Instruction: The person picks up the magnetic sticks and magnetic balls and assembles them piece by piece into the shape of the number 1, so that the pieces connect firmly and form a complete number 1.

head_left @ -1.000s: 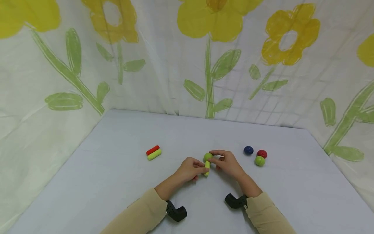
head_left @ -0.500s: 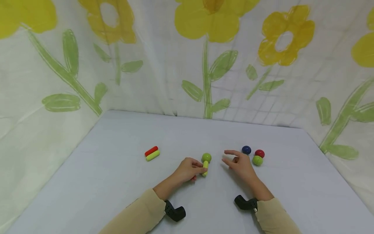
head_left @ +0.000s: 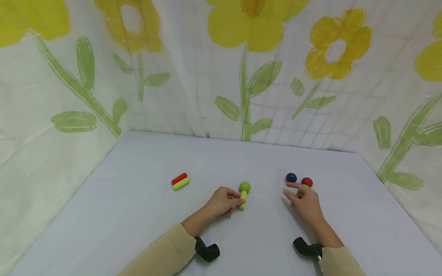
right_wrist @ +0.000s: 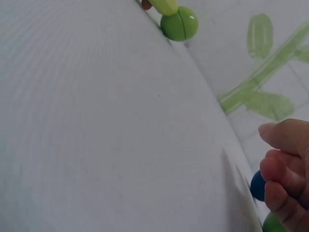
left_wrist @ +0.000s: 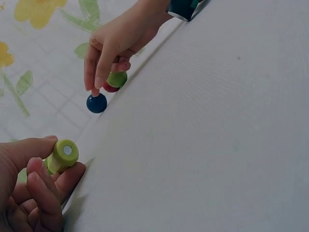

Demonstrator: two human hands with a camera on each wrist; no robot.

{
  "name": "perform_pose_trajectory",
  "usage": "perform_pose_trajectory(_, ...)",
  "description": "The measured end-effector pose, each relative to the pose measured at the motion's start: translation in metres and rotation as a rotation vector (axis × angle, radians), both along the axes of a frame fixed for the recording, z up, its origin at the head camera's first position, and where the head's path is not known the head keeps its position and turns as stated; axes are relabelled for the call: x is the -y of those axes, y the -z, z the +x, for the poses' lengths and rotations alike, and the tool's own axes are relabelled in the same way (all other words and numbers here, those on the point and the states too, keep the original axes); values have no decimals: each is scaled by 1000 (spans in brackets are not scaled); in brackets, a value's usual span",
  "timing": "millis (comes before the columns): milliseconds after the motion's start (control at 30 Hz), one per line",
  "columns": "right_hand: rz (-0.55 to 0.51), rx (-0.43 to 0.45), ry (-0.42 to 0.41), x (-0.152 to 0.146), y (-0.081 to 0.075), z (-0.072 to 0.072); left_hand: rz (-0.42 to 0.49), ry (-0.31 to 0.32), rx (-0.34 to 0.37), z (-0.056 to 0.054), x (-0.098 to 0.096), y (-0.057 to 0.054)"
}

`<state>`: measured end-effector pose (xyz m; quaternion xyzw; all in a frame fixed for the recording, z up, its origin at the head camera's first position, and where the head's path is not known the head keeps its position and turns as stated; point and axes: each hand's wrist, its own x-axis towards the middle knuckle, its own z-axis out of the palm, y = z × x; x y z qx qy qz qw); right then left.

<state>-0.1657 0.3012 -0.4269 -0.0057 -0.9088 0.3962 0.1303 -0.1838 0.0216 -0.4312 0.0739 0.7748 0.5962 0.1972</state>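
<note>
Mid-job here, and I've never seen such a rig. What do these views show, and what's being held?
There's no machine, just a person's bare left hand and right hand. The head view looks forward and down; each wrist view comes from that wrist. The left hand pinches a yellow-green stick whose end meets a green ball. The right hand holds nothing; nearby are a blue ball, a red ball and a second green ball. Farther left on the pale table lie a red stick and another yellow-green stick.
</note>
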Motion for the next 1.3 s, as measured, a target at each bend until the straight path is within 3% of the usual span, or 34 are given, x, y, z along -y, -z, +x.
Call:
perform_pose_trajectory(133, -3, -62, 49, -8, 1, 5, 3, 4, -2, 2, 0, 0)
perform_pose_trajectory(267, -55, -71, 115, -16, -2, 7, 2, 3, -3, 1, 0, 1)
perform_pose_trajectory(433, -121, -39, 187, -23, -6, 7, 0, -1, -4, 0, 0, 2)
perform_pose_trajectory(700, -117, 29, 256, -36, -5, 7, 9, 7, -11, 0, 0, 3)
perform_pose_trajectory(1133, -66, 3, 213, -38, 2, 6, 20, 22, -33, 0, 1, 2)
perform_pose_trajectory(1300, -45, 1, 124, -39, 4, 7, 23, 21, -45, 0, 0, 3)
